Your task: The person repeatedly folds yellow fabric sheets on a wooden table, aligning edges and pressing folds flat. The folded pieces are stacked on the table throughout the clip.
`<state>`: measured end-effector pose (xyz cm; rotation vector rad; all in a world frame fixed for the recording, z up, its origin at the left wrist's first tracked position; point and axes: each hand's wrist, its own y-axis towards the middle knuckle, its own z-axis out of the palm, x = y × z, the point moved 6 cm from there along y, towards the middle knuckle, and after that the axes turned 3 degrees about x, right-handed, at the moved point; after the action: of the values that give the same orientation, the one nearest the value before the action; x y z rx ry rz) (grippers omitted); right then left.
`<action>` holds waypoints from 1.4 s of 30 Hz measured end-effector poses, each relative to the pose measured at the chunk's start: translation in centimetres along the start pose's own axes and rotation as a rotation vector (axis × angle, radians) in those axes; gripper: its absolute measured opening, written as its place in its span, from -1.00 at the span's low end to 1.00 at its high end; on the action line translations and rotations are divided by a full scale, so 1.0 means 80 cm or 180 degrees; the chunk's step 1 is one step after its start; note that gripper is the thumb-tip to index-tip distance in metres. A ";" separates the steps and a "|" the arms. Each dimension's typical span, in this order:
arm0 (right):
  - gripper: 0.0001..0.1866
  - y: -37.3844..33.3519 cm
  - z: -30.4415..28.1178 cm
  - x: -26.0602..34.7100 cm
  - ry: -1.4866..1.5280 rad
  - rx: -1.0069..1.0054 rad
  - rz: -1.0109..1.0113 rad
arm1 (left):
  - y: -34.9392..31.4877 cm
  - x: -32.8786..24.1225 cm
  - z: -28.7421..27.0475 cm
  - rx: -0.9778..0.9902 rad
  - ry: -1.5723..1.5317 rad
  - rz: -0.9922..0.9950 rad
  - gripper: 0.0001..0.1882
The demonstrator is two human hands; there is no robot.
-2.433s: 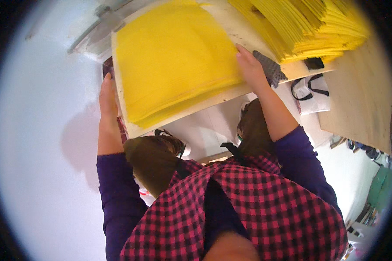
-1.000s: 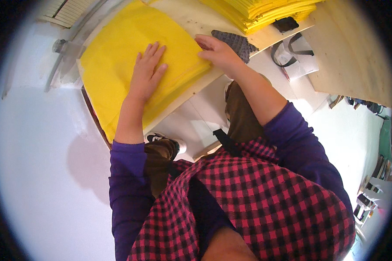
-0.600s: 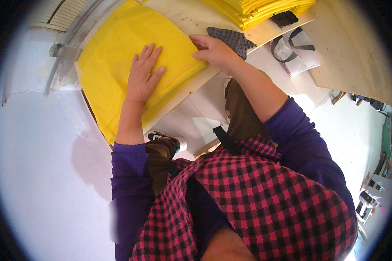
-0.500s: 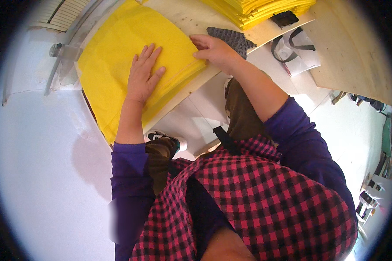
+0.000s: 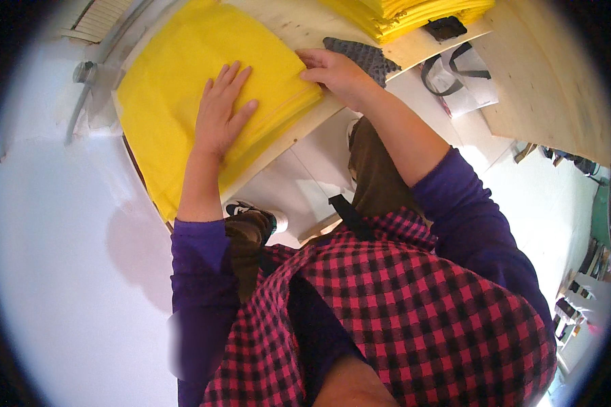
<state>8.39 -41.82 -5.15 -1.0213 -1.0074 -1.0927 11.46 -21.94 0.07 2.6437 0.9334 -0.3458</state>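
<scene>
A neat stack of yellow fabric sheets [image 5: 166,102] lies on the light wooden table [image 5: 288,20], its layered edge facing me. On top of it rests my left hand [image 5: 218,121], palm down, fingers stretched and thumb apart. My right hand [image 5: 339,76] is at the stack's right edge. Its fingertips touch the side of the layers, with a gap between thumb and fingers. Just beyond that hand, a dark grey quilted cloth [image 5: 363,57] lies on the table.
A second, thicker yellow pile [image 5: 407,17] stands at the far right, with a small black object [image 5: 445,28] beside it. Below the table edge, a white bag with dark handles [image 5: 463,80] sits on the floor. A pale wall [image 5: 68,237] runs along my left.
Both hands keep nearly the same places on the yellow stack. The right fingertips have shifted very slightly along its edge, and the view has moved a little.
</scene>
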 end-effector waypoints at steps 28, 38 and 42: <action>-0.22 0.024 0.007 0.022 -0.1872 -0.1203 -0.0750 | 0.003 -0.002 -0.002 -0.0050 0.0063 0.0083 -0.27; -0.18 0.040 0.019 0.032 -0.2388 -0.1466 -0.1093 | 0.002 -0.002 -0.002 -0.0069 0.0000 0.0068 -0.31; -0.18 0.033 0.015 0.035 -0.2251 -0.1340 -0.0833 | 0.002 0.001 0.001 0.0070 0.0007 0.0016 -0.36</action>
<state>11.30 -40.79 -2.52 -1.7243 -1.5417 -1.2107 11.62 -22.07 0.01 2.6663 0.9288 -0.3539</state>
